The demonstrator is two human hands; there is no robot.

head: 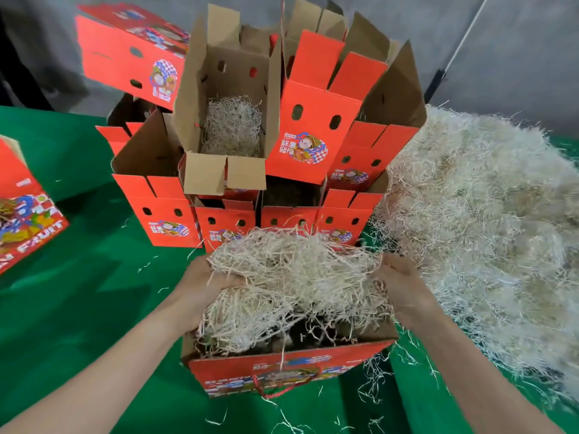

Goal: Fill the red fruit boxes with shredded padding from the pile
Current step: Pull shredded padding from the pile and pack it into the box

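Holding a thick wad of shredded padding (291, 277) between both hands, the person has it right over the open top of the nearest red box (225, 371), at the lower middle of the frame. The left hand (203, 283) grasps the wad from its left side, fingers buried in the strands; the right hand (404, 286) clutches the opposite side the same way. Lower strands of the wad hang down inside the box. A red cord handle (275, 391) loops across that box's printed front.

Off to the right of the frame the pile (488, 233) of pale padding spreads wide over the green cloth (78, 292), its near edge just beside the right forearm. Behind the hands, in the middle of the frame, stands a stack of red boxes (313, 136), flaps up. One of them, the tilted box (200, 98) at the upper middle, shows a layer of padding at its bottom. A far red box (125, 54) sits at the upper left, and a side box (22, 214) is cut by the left edge. Loose strands lie scattered on the cloth around the nearest box.
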